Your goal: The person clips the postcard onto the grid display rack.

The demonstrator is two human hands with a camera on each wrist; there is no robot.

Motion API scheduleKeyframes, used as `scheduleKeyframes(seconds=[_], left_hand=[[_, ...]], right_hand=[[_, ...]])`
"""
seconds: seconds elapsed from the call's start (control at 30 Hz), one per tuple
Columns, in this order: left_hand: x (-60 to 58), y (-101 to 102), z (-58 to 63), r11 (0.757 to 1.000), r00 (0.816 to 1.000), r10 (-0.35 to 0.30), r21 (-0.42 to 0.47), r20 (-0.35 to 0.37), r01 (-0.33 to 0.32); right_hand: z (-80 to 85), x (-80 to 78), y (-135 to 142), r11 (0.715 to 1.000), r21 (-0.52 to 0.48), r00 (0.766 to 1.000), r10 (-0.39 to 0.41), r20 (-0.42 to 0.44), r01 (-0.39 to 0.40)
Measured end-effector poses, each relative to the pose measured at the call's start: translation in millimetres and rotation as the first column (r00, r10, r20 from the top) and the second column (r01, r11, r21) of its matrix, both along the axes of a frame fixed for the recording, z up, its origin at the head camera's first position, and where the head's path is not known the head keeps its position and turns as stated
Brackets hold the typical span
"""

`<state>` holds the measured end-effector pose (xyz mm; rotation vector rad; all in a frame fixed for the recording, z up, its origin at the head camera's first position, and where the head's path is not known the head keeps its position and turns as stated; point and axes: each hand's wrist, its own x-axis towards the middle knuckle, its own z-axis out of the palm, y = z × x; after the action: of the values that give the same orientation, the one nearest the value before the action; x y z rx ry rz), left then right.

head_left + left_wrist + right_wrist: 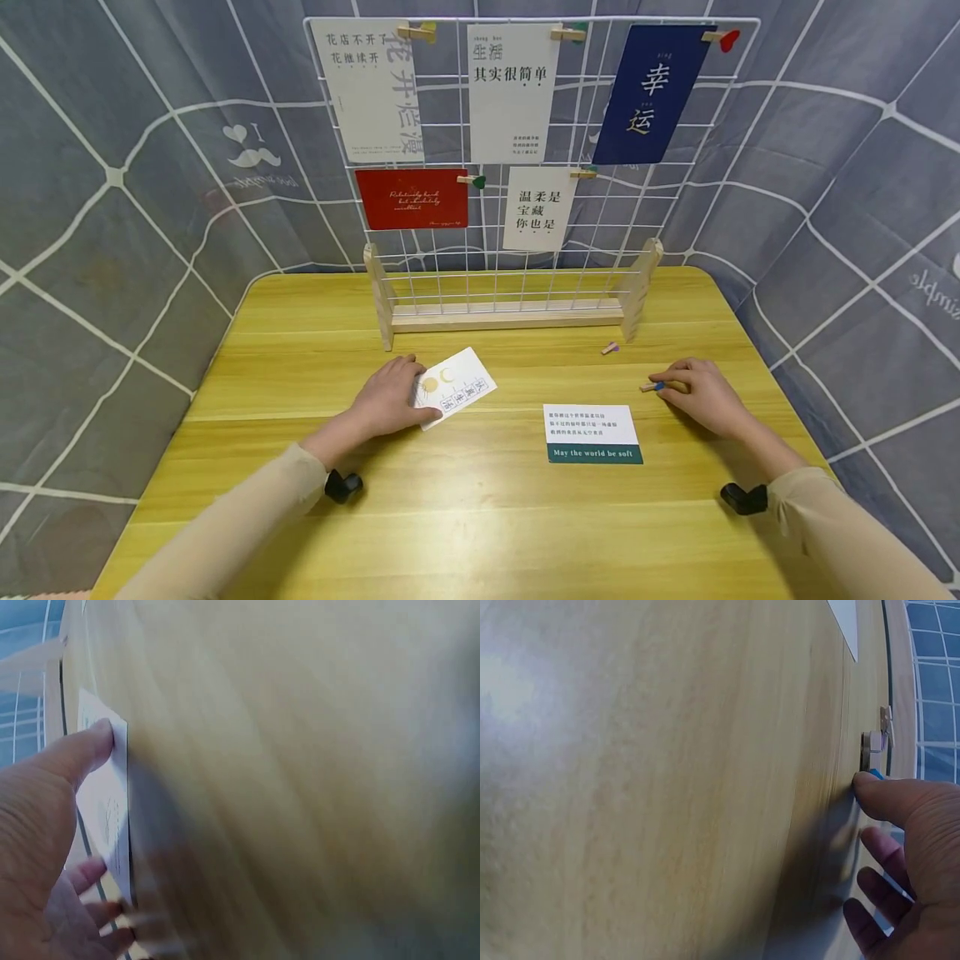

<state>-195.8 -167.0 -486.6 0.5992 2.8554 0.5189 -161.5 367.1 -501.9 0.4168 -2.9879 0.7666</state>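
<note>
My left hand (387, 395) grips a white card (467, 382) by its left end, the thumb lying over the near edge and the fingers at the far edge. The card has a gold moon drawing and lies tilted close over the table; in the left wrist view the thumb presses on the card (112, 799). At the right, my right hand (703, 393) pinches a small wooden clothespin (648, 387) with a blue decoration between thumb and index finger. That clothespin (871, 750) points away from the hand in the right wrist view, with the other fingers apart below.
A white-and-green card (592, 421) lies between the hands. Another clothespin (610, 348), with a purple decoration, lies behind it. A white wire grid rack (510, 315) on wooden feet stands at the back, several cards clipped to it. Grey checked cloth (97, 275) surrounds the table.
</note>
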Motion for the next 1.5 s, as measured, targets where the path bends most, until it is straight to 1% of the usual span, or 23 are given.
scheduleKeyframes(seconds=[0.1,0.2,0.33,0.47,0.57,0.7,0.77,0.87,1.03,1.27,1.5], left_hand=[[3.6,5,-2.8,0.998,0.998,0.062,0.001,-0.009,-0.062],[7.5,8,-2.4,0.994,0.994,0.113,-0.009,-0.003,-0.113],[11.1,10,1.3,0.99,0.99,0.143,-0.022,0.017,-0.142],[10.6,7,5.5,0.991,0.99,0.131,-0.04,0.052,-0.129],[8.2,5,7.8,0.994,0.993,0.097,-0.064,0.072,-0.092],[5.9,7,9.6,0.993,0.993,0.074,-0.098,0.093,-0.065],[5.5,9,9.7,0.991,0.991,0.085,-0.114,0.101,-0.074],[5.7,15,10.1,0.986,0.99,0.105,-0.141,0.091,-0.092],[7.6,20,10.4,0.979,0.988,0.134,-0.164,0.076,-0.121],[7.7,19,10.6,0.983,0.985,0.143,-0.131,0.094,-0.13],[6.5,18,11.6,0.985,0.982,0.158,-0.089,0.102,-0.149]], right_hand=[[-1.4,1.1,1,1.0,-0.002,1.0,-0.008,0.004,0.008],[-2.7,1.5,1,1.0,-0.005,1.0,-0.014,0.006,0.014],[-3.3,1.6,2,1.0,-0.01,1.0,-0.017,0.011,0.017],[-2.8,1.4,2,1.0,-0.006,1.0,-0.006,0.017,0.006],[-2.4,1.4,5,1.0,-0.003,1.0,0.01,0.026,-0.01],[-1.6,1.4,9,1.0,-0.018,0.998,0.017,0.053,-0.016],[-1.5,1.0,11,1.0,-0.024,0.998,0.018,0.064,-0.017],[-1.6,-0.4,12,1.0,-0.021,0.997,0.024,0.074,-0.023],[-1.8,-2.1,11,0.999,-0.014,0.997,0.039,0.066,-0.038],[-4.0,-2.6,10,0.999,-0.021,0.999,0.044,0.022,-0.043],[-9.2,-1.6,8,0.999,0.016,0.999,0.038,-0.016,-0.038]])
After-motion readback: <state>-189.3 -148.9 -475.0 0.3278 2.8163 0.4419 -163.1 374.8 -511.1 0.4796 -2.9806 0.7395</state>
